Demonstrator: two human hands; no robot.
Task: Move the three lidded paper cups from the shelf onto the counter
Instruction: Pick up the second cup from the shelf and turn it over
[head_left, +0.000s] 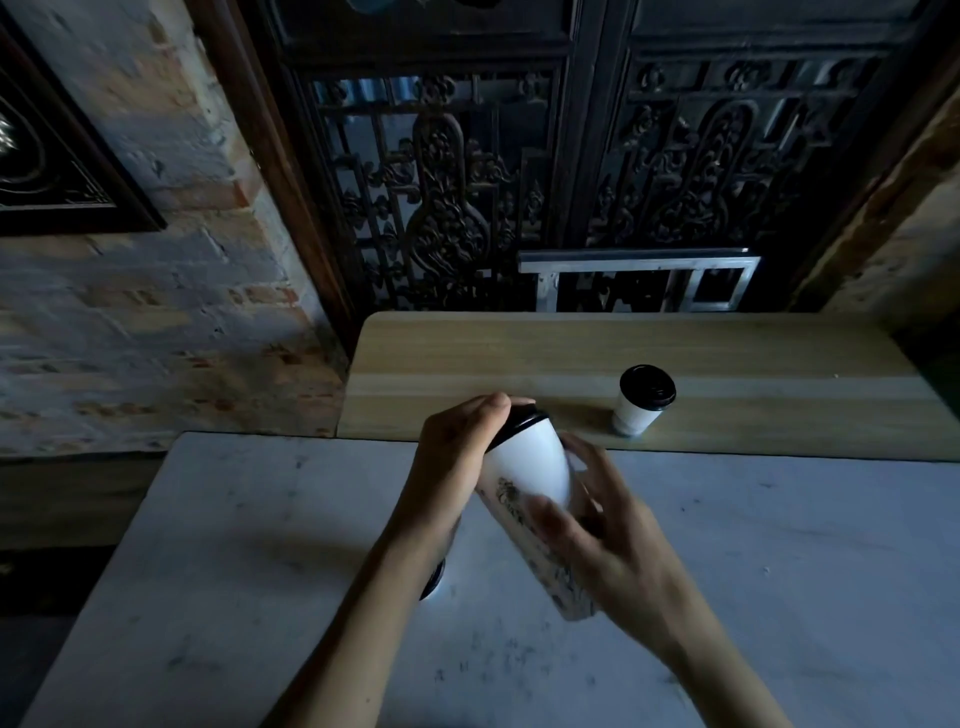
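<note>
A tall white paper cup (530, 467) with a black lid hangs tilted above the pale counter (234, 545). My left hand (457, 457) grips it at the lid end. My right hand (608, 530) wraps its lower body. A second white lidded cup (641, 402) stands upright on the wooden shelf (519, 353), to the right of my hands. A third cup (434, 584) is mostly hidden under my left forearm on the counter; only its dark lid edge and a white patch show.
The wooden shelf runs behind the counter, a step higher. Behind it stands a dark carved wooden screen (452, 197) with a metal frame (639, 280) leaning at its foot. A brick wall (156, 312) is on the left.
</note>
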